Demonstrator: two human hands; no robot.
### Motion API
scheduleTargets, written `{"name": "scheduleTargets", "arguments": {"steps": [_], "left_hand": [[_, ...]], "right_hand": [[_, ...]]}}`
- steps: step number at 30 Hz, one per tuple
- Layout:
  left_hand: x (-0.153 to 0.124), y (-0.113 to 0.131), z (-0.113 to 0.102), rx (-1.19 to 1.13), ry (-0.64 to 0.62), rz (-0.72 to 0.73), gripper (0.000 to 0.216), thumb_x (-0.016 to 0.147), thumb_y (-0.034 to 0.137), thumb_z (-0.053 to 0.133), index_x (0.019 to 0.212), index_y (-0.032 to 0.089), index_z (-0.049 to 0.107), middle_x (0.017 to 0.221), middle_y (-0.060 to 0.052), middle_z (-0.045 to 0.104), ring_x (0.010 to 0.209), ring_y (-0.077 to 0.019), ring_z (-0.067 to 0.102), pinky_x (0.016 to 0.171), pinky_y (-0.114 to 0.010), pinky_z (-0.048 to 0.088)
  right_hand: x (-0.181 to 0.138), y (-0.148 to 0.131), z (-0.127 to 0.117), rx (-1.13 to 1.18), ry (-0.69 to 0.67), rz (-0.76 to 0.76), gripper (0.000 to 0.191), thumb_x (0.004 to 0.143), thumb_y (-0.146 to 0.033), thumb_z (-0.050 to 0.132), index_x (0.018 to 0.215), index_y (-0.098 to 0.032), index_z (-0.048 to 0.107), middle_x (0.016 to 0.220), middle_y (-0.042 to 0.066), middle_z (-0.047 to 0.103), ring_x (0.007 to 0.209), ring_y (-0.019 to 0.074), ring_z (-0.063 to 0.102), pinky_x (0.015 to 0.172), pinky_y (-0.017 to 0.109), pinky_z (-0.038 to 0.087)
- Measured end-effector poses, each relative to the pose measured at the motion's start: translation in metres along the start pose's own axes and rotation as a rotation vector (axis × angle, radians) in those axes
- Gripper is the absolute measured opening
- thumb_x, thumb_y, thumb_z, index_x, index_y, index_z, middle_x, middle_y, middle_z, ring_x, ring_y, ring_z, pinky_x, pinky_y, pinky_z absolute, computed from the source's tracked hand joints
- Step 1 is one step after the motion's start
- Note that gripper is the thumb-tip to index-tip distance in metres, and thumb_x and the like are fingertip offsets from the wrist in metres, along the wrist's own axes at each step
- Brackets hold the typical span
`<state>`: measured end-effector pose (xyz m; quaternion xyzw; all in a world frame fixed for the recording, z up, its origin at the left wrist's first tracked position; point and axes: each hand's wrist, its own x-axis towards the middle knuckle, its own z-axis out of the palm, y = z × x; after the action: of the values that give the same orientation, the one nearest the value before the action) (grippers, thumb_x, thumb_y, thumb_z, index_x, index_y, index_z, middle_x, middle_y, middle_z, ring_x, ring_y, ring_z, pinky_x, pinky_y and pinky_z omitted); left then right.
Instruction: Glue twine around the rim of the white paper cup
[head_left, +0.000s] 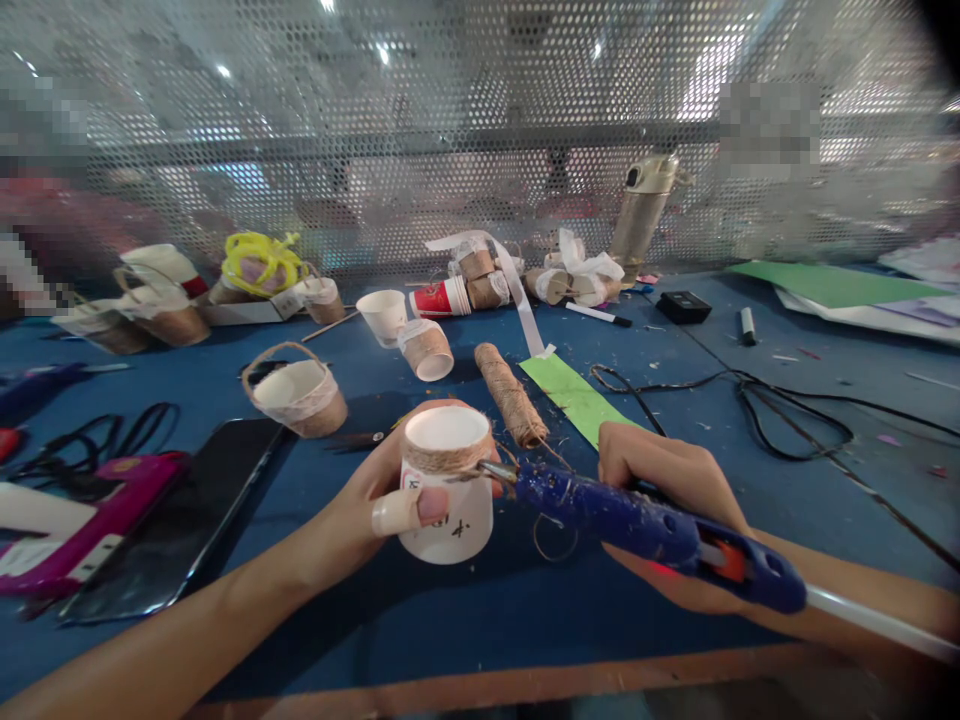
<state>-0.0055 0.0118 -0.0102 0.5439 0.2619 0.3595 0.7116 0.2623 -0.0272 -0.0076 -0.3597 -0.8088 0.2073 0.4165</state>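
Observation:
Around a white paper cup [457, 535] my left hand [390, 490] is closed, its thumb across the front and a bandage on that thumb. Twine [442, 458] is wound about the cup just below the rim. My right hand [675, 490] grips a blue hot glue gun [622, 515], a clear glue stick [870, 615] jutting from its rear. The metal nozzle is at the twine on the cup's right side; whether it touches cannot be made out. Behind the cup lies a roll of twine [511, 395], a loose strand trailing from it towards the glue gun.
A twine-wrapped cup with a handle [307, 395] stands left, near scissors [360, 440]. A phone [187, 520] and a magenta tool [112, 520] lie further left. Green card [574, 395] and black cable [787, 430] are on the right. A perforated metal screen [450, 130] rises behind.

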Motion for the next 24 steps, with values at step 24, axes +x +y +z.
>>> {"name": "scheduleTargets", "arguments": {"steps": [24], "left_hand": [[0.0025, 0.0012, 0.0019, 0.091, -0.054, 0.063, 0.059, 0.075, 0.036, 0.071, 0.128, 0.025, 0.047, 0.112, -0.009, 0.064, 0.105, -0.0334, 0.063, 0.083, -0.041, 0.049]], "right_hand": [[-0.0015, -0.0004, 0.0026, -0.027, 0.004, -0.020, 0.026, 0.079, -0.008, 0.054, 0.071, -0.023, 0.034, 0.065, -0.002, 0.039, 0.055, 0.0129, 0.039, 0.049, 0.028, 0.028]]}}
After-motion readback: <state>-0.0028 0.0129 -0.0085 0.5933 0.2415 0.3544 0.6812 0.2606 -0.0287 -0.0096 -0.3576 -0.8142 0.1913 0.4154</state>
